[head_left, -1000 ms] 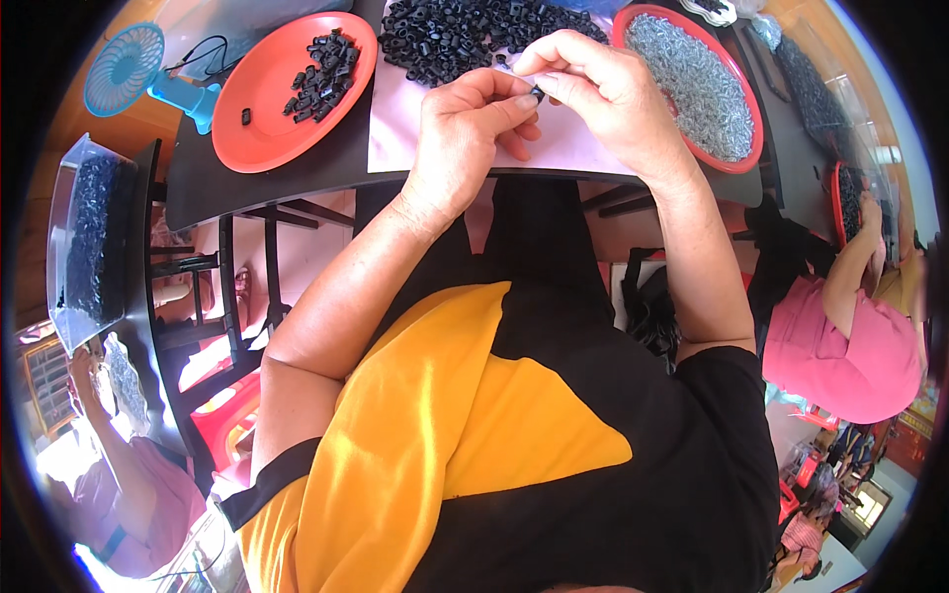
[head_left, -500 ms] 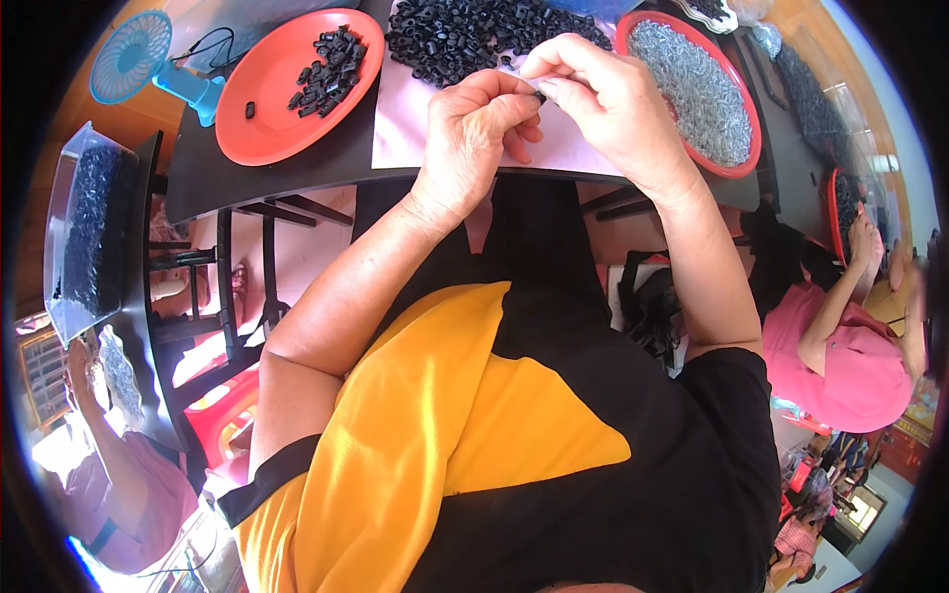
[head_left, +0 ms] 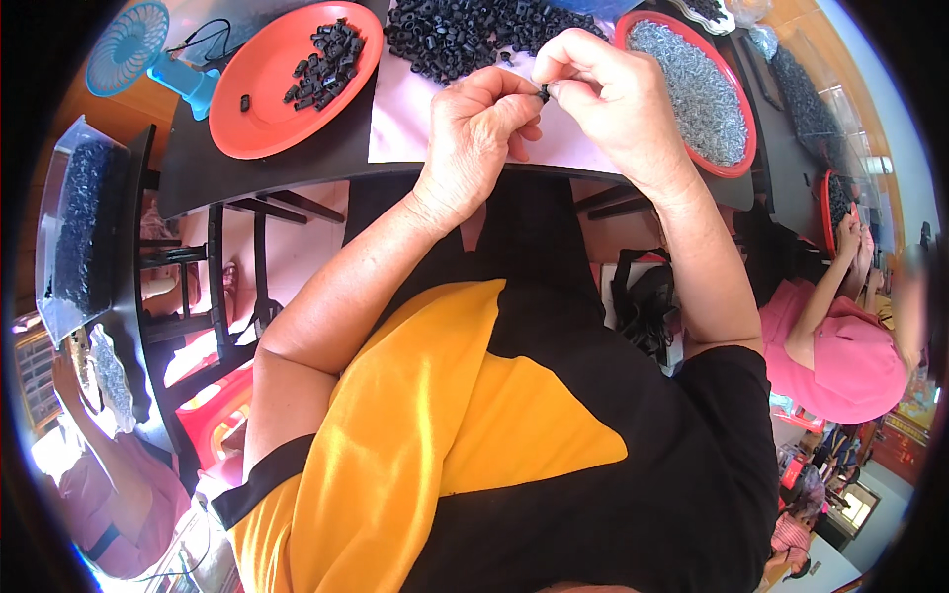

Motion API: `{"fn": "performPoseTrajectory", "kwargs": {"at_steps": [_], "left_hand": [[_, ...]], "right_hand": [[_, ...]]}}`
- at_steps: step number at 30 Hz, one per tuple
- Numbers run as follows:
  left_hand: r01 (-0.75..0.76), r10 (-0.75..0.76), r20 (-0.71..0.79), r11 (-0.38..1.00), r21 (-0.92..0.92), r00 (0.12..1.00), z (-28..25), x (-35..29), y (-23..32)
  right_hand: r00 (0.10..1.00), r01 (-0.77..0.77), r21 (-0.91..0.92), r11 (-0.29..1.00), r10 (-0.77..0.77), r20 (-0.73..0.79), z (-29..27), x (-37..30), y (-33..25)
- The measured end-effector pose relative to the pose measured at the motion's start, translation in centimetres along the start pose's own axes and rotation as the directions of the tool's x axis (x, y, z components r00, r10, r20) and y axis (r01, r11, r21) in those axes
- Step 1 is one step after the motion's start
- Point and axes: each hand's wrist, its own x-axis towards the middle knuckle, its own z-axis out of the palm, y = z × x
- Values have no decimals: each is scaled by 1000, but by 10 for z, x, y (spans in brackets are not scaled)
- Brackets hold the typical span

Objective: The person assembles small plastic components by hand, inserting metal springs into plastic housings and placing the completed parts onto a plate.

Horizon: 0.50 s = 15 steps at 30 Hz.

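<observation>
Over the front of the table my left hand [head_left: 484, 124] and my right hand [head_left: 608, 104] meet fingertip to fingertip. Between them is a small black plastic piece [head_left: 544, 93], pinched by my left thumb and forefinger. My right thumb and forefinger close at its right side; whether they hold a tiny part of their own is hidden. Just beyond my hands lies a heap of small black plastic pieces [head_left: 445, 40] on a pale pink sheet [head_left: 400, 133]. Right of my right hand, a red tray [head_left: 748, 124] is full of small shiny silvery parts [head_left: 692, 89].
A red-orange plate [head_left: 247, 133] with several black pieces stands at the left, beside a blue fan [head_left: 183, 84]. A clear bin [head_left: 74, 227] of dark parts is at far left. Co-workers sit at both sides, one in a pink top [head_left: 840, 361] at right.
My right fingertips have come down and right, onto the black piece, which shows more plainly between my hands. My left hand has hardly moved. The whole view has shifted slightly.
</observation>
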Motion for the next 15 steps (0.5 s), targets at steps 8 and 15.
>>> {"fn": "performPoseTrajectory", "kwargs": {"at_steps": [8, 15], "left_hand": [[-45, 45, -3, 999, -2, 999, -1, 1, -2], [-17, 16, -27, 1000, -5, 1000, -1, 0, -3]], "right_hand": [[954, 286, -304, 909, -299, 6, 6, 0, -12], [985, 141, -239, 961, -160, -64, 12, -1, -13]]}}
